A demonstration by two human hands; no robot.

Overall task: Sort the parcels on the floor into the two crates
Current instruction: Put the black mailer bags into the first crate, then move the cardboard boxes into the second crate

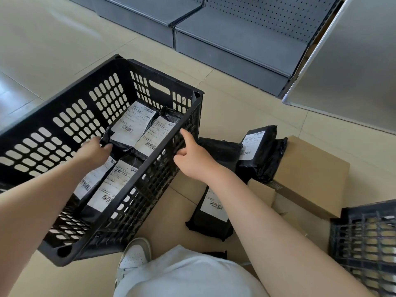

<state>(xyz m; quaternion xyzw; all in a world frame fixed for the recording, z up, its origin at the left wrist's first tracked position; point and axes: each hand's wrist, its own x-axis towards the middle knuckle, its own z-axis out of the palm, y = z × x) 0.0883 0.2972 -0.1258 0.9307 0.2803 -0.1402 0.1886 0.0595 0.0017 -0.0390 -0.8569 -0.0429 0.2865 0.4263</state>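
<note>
A black slotted crate fills the left half of the view and holds several black parcels with white labels. Inside it, my left hand grips the near end of one black parcel. My right hand hovers at the crate's right rim, forefinger out and the other fingers curled, holding nothing. On the floor to the right lie more black parcels: one flat under my right forearm, one leaning on a cardboard box, and one behind my wrist. A second crate shows at the lower right corner.
Brown cardboard boxes sit on the tiled floor beside the loose parcels. Grey metal shelving runs along the back, and a grey panel stands at the right. My white shoe and pale trousers are at the bottom.
</note>
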